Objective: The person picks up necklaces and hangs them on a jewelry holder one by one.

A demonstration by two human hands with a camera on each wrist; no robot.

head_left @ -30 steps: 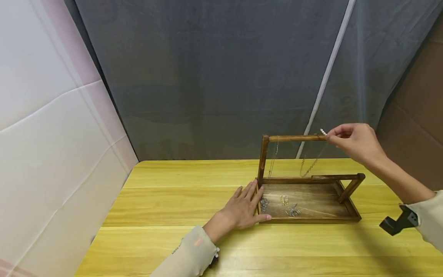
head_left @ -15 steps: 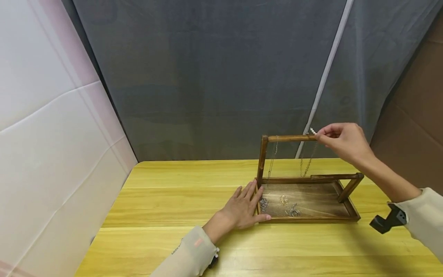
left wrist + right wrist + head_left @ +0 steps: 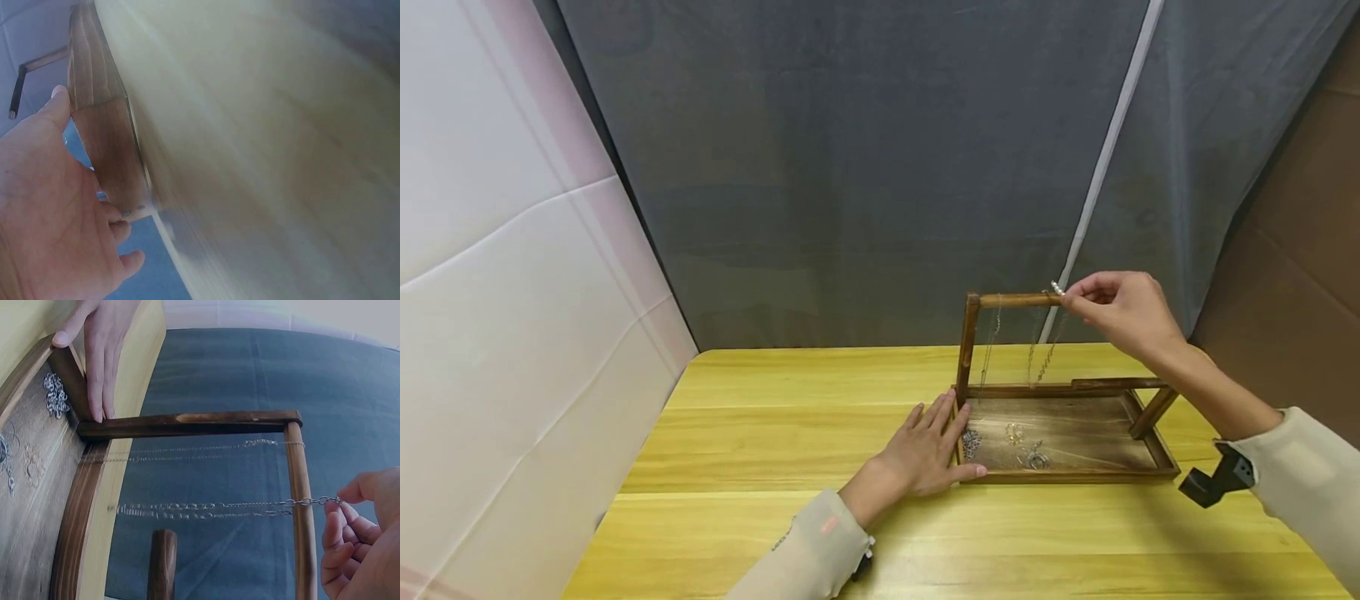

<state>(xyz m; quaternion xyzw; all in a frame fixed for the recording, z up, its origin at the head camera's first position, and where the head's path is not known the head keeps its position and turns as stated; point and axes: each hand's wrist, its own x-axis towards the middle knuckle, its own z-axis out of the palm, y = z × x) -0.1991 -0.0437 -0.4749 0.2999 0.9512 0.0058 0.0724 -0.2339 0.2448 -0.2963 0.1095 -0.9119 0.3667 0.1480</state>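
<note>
My right hand (image 3: 1129, 315) pinches the end of a silver chain necklace (image 3: 310, 501) between thumb and index finger. The necklace lies over the top bar (image 3: 1015, 299) of a brown wooden jewelry stand, and its loop hangs down toward the tray. A second thin necklace (image 3: 990, 350) hangs from the same bar, nearer the left post. My left hand (image 3: 921, 450) rests on the left end of the stand's tray (image 3: 1075, 477), fingers extended and thumb on the front rim. In the left wrist view, the fingers reach along the tray's wooden side.
Inside the tray lie a silver chain pile (image 3: 972, 443), a small gold piece (image 3: 1014, 433) and some silver rings (image 3: 1036, 457). A lower wooden arm (image 3: 1120, 383) stands at the tray's right. Beneath is a yellow wood-grain table (image 3: 760, 442), with a grey curtain (image 3: 880, 183) behind.
My right hand has moved left along the top bar, drawing the necklace with it toward the second one. The left hand has stayed on the tray.
</note>
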